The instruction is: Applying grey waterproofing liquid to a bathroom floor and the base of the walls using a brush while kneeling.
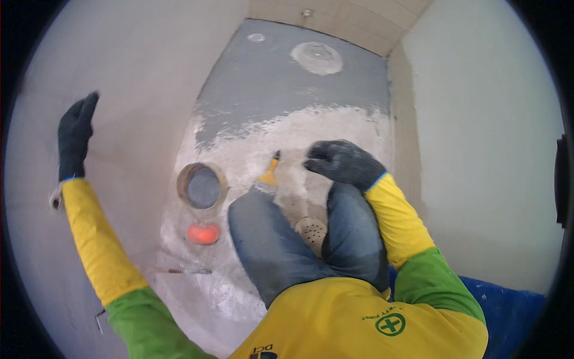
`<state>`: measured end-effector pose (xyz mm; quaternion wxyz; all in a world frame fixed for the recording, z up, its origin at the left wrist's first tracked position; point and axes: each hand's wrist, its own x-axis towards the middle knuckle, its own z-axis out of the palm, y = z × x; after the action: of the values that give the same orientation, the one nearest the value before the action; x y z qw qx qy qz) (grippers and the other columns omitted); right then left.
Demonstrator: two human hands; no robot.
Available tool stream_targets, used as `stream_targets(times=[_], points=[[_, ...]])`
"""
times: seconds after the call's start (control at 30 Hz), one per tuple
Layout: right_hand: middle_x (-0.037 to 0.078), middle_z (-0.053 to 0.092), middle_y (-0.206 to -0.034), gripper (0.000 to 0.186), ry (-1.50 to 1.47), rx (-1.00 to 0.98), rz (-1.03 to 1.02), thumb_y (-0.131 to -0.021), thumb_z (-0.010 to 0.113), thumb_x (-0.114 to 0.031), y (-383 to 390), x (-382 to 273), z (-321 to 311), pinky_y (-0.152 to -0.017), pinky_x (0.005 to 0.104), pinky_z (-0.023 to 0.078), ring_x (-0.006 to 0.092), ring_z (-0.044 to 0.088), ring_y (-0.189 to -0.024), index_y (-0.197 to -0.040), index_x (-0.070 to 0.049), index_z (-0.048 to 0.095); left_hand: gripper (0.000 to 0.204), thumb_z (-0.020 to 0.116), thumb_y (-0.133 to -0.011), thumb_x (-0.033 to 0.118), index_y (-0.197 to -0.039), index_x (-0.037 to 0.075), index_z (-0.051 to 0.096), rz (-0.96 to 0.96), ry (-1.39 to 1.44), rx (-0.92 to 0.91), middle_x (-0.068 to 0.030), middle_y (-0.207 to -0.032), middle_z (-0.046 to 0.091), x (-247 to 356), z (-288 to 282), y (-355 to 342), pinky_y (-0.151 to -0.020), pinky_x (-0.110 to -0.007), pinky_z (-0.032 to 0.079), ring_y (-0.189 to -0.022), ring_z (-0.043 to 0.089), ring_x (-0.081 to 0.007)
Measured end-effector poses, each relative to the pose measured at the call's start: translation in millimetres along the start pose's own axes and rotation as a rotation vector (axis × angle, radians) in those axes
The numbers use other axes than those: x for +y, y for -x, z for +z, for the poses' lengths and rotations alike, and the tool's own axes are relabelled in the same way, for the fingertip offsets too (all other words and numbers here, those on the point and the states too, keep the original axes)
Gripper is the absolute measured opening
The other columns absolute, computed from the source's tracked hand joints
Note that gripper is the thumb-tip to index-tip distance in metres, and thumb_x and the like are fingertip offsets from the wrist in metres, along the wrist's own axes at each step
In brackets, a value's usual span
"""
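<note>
My left hand, in a dark glove, is raised in front of the left wall with its fingers stretched out and nothing in it; whether it touches the wall I cannot tell. My right hand, also gloved and slightly blurred, hovers by my right knee. Its fingers are loosely bent, with a gap at the thumb and nothing visible in them. Between my knees and the grey coating lies a yellow-handled tool with a flat pale end, a scraper or a brush. Left of my knee stands a round bucket with grey material inside.
Wet-looking grey coating covers the far floor, around a pale round patch. An orange object and a thin tool lie left of my legs. Walls close in on both sides. A pipe stub juts from the left wall; blue sheeting lies behind right.
</note>
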<state>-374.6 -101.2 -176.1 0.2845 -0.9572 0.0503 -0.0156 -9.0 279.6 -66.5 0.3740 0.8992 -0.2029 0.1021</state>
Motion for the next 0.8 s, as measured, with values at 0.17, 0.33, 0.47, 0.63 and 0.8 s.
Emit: stream_targets(times=[0.17, 0.33, 0.47, 0.63, 0.8], points=[[0.021, 0.065, -0.098, 0.042, 0.074, -0.248, 0.14, -0.082, 0.058, -0.042, -43.9, 37.1, 20.4, -0.085, 0.0436, 0.047, 0.0361, 0.061, -0.096, -0.1, -0.005, 0.066, 0.049, 0.063, -0.085, 0.047, -0.109, 0.004, 0.067, -0.055, -0.136, -0.023, -0.0014, -0.071, 0.059, 23.3, 18.3, 13.4, -0.056, -0.025, 0.04, -0.057, 0.045, -0.0083], [0.021, 0.065, -0.096, 0.041, 0.039, -0.35, 0.01, -0.08, 0.059, -0.042, -111.1, 51.8, 75.5, -0.084, 0.045, 0.047, 0.0367, 0.061, -0.095, -0.093, -0.004, 0.067, 0.046, 0.062, -0.086, 0.044, -0.11, 0.005, 0.066, -0.029, -0.15, 0.028, -0.0062, -0.087, 0.067, 24.0, 13.7, 29.1, -0.066, -0.027, 0.047, -0.065, 0.055, -0.0125], [0.021, 0.066, -0.093, 0.041, 0.076, -0.444, -0.124, -0.081, 0.06, -0.04, -175.5, 67.8, 132.5, -0.082, 0.0452, 0.047, 0.0364, 0.061, -0.09, -0.093, -0.001, 0.066, 0.045, 0.055, -0.087, 0.044, -0.108, 0.006, 0.066, 0.009, -0.31, 0.06, -0.0154, -0.108, 0.066, 5.8, 4.3, 21.2, -0.088, -0.041, 0.046, -0.101, 0.061, -0.0316], [0.015, 0.061, -0.071, 0.029, -0.115, -0.262, -0.206, -0.082, 0.058, -0.027, -243.2, 84.7, 189.1, -0.062, 0.0373, 0.045, 0.022, 0.055, -0.064, -0.083, 0.001, 0.064, 0.034, 0.047, -0.084, 0.033, -0.091, 0.009, 0.07, 0.129, -0.522, 0.23, -0.0148, -0.098, 0.067, 0.5, 32.7, 2.5, -0.081, -0.047, 0.05, -0.09, 0.064, -0.034], [0.021, 0.066, -0.098, 0.033, -0.273, -0.22, -0.151, -0.09, 0.054, -0.029, -281.2, 22.4, 221.1, -0.083, 0.0391, 0.045, 0.0311, 0.061, -0.091, -0.099, 0.001, 0.064, 0.026, 0.052, -0.078, 0.036, -0.077, 0.017, 0.07, -0.112, -0.548, 0.286, -0.0101, -0.084, 0.069, 24.6, 28.7, 11.4, -0.069, -0.047, 0.047, -0.078, 0.066, -0.0303]])
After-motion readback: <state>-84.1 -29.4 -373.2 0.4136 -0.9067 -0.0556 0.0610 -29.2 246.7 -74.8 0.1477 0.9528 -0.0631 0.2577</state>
